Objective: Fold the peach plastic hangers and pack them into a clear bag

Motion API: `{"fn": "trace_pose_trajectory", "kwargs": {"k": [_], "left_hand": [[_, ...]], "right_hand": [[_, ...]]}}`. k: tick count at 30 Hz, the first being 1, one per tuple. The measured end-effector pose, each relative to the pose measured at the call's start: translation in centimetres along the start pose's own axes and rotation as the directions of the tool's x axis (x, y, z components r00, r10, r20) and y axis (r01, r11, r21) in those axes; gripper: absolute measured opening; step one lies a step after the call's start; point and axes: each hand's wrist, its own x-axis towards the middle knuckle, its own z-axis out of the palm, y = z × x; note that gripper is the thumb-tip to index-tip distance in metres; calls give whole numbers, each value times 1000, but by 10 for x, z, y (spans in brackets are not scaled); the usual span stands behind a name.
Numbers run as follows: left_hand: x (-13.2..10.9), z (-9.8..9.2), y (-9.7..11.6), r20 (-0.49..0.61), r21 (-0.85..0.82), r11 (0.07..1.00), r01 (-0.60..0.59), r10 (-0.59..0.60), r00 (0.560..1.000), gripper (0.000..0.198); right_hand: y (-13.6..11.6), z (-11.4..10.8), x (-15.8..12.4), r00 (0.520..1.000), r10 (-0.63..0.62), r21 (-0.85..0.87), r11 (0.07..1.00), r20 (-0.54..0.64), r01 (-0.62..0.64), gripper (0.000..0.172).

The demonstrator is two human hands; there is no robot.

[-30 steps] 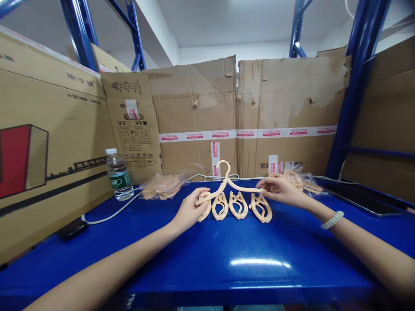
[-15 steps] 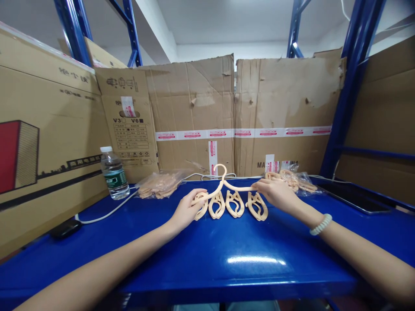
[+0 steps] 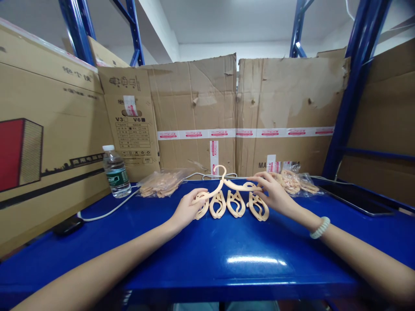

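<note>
A cream plastic folding hanger [image 3: 214,191] is held up with its hook on top and both arms spread out. My left hand [image 3: 188,209] is closed around the end of its left arm. My right hand [image 3: 274,192] is at the tip of the right arm with its fingers apart; whether a fingertip touches the arm I cannot tell. Several folded hangers of the same kind lie in a row on the blue table just below, among them a folded hanger [image 3: 236,214] in the middle. The leftmost one is partly hidden by my left hand.
A clear bag of hanger parts [image 3: 162,183] lies at back left, more bagged parts [image 3: 292,181] at back right. A water bottle [image 3: 116,175], a black device [image 3: 68,225] with a white cable and a dark tablet [image 3: 359,199] flank them. Cardboard [image 3: 194,108] walls the back.
My right hand has loosened from the right arm of the hanger and its fingers have spread, so the arm's end now shows. My left hand keeps its hold.
</note>
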Motion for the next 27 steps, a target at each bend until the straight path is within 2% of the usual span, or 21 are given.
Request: {"fn": "trace_pose_trajectory", "kwargs": {"k": [3, 7, 15, 21, 27], "left_hand": [[0, 0, 0, -6, -29, 1000, -6, 6, 1000, 38], [-1, 0, 3, -7, -78, 997, 28, -29, 1000, 40], [-2, -1, 7, -67, -194, 979, 60, -74, 995, 35], [-3, 1, 12, -53, -336, 940, 62, -84, 995, 40], [-6, 3, 17, -22, -358, 932, 47, -58, 998, 43]], "right_hand": [[6, 2, 1, 993, 112, 208, 971, 36, -117, 35], [14, 2, 1, 967, 218, 414, 874, 134, -254, 33], [9, -4, 4, 913, 364, 594, 699, 183, -398, 38], [3, 1, 2, 902, 353, 682, 597, 249, -422, 34], [-22, 12, 1, 907, 308, 811, 425, 287, -401, 57]]}}
